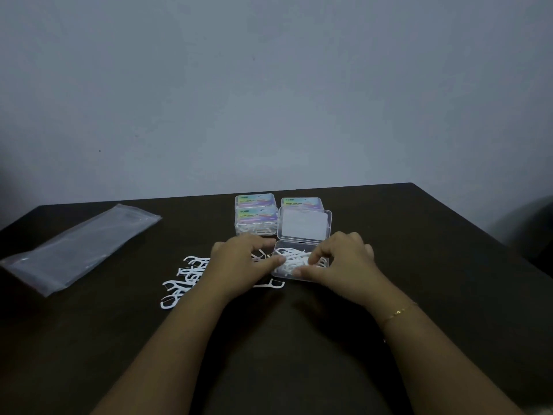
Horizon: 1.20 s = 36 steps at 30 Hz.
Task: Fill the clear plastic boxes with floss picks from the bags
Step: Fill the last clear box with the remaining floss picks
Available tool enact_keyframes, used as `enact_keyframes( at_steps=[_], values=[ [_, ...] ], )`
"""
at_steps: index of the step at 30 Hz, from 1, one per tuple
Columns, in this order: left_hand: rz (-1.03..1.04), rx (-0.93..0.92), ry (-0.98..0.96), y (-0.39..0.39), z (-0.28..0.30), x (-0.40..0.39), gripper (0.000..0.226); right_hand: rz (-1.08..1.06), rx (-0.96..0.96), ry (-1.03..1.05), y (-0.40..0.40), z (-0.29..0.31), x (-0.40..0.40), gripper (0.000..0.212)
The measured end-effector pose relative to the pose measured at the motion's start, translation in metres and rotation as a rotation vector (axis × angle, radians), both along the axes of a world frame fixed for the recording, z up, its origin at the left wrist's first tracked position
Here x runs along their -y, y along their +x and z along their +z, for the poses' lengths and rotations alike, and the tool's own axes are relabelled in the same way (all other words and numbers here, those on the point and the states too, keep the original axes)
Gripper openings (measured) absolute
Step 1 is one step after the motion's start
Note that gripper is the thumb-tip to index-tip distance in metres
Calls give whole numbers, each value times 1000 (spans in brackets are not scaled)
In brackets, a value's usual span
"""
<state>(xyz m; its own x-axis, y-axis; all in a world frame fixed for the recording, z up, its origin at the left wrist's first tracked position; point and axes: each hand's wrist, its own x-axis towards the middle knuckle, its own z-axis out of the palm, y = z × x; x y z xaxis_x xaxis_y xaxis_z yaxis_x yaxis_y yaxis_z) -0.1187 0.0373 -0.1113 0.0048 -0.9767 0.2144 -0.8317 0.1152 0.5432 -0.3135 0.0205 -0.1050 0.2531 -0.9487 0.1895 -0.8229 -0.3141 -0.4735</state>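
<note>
Two hands are kept busy at the open clear box, mid-table.
Floss picks inside are pinched by the right hand and touched by the left hand; loose picks lie left, closed boxes behind, bag far left.

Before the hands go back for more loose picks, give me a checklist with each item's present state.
1. Open clear box lid up: ok, the lid stands raised behind the tray.
2. Floss picks in box settled below the rim: cannot tell, both hands cover them.
3. Left hand free to fetch: cannot tell, its fingertips are at the box edge.
4. Right hand free: not ok, its fingers are curled on the picks.
5. Loose floss picks left on the table: ok, a scatter lies left of the box.
6. Plastic bag out of the way: ok, far left.
</note>
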Motion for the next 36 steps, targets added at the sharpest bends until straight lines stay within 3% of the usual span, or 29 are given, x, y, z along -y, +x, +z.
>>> enact_keyframes(
  at_steps=[3,7,11,25,31,36],
  values=[
    [-30,170,42,-2,-4,3,44,29,-106,-21,0,2,-1,27],
    [-50,165,63,-2,-8,6,43,16,-58,-34,-5,7,3,16],
    [-96,204,96,-3,-11,8,44,-1,14,-16,-11,8,8,19],
    [-36,239,76,4,-2,5,51,-30,-143,-186,1,-6,10,31],
    [89,167,60,37,5,-12,39,172,-198,-348,19,-12,-14,28],
    [142,227,83,58,1,-29,36,257,-327,-414,41,-17,-26,24]
  ],
)
